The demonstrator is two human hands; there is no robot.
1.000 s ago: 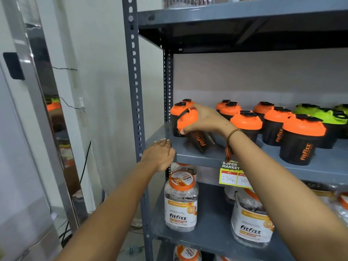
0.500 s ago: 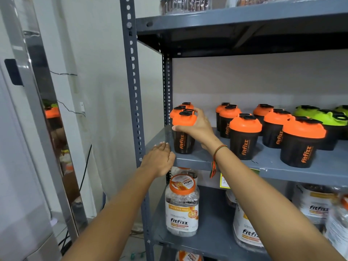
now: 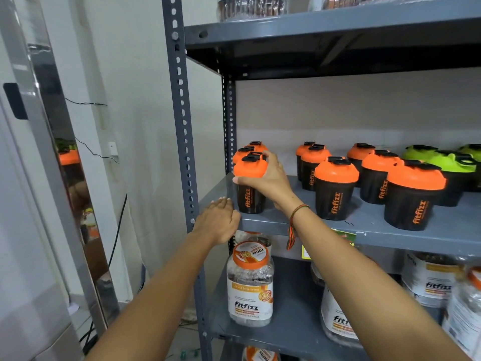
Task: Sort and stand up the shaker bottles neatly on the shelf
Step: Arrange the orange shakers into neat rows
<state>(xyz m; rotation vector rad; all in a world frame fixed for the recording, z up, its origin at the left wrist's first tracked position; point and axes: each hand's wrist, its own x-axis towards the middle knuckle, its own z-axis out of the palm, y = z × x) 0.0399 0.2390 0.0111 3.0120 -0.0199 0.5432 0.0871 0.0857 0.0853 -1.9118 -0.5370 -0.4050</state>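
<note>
Right hand (image 3: 268, 178) — arm reaching forward, wrist bent, fingers curled around the orange lid of a black shaker bottle (image 3: 249, 196), gripping it; bottle upright at the front left corner of the grey shelf (image 3: 364, 225). Left hand (image 3: 217, 222) — palm down on the shelf's front left edge, fingers pressed together, holding nothing. Further orange-lidded bottles (image 3: 335, 188) and green-lidded bottles (image 3: 447, 165) stand upright toward the shelf's right.

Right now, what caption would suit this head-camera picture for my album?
Right hand stands an orange-lidded shaker upright at the shelf corner; left hand rests on the edge.
</note>
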